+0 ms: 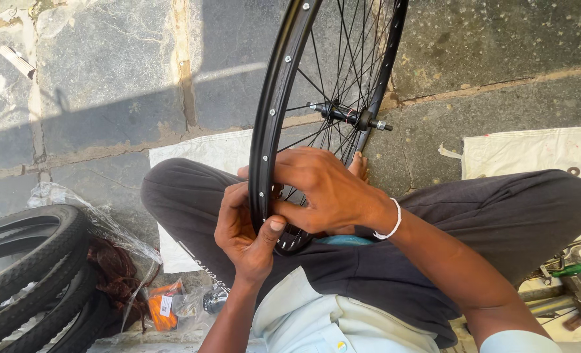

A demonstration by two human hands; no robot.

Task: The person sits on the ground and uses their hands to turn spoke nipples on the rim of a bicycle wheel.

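Hands meet at the lower arc of a bare black bicycle wheel [284, 98], which stands upright between the seated person's crossed legs, its hub and axle [348, 116] above the hands and its bottom edge resting in the lap. Left hand [245, 232] wraps the rim from the outer side, fingers curled closed round it and the thumb pressed flat on the rim's inner face, just below a row of small silver spoke nipples. Right hand [326, 193], with a white band [392, 222] at the wrist, lies over the spokes on the far side of the rim, fingers half closed and fingertips pinching at the rim bed next to the left thumb; whether a small part sits between them cannot be told.

By the look of it, the step in hand is work on one spoke seat at the rim, and the next move would call for a steady hold from the left hand while the right fingers turn or press precisely.

Left of the wheel lie stacked black tyres [29, 268] and an orange packet [163, 304]; right of it, tools [575, 281] on a white sack.
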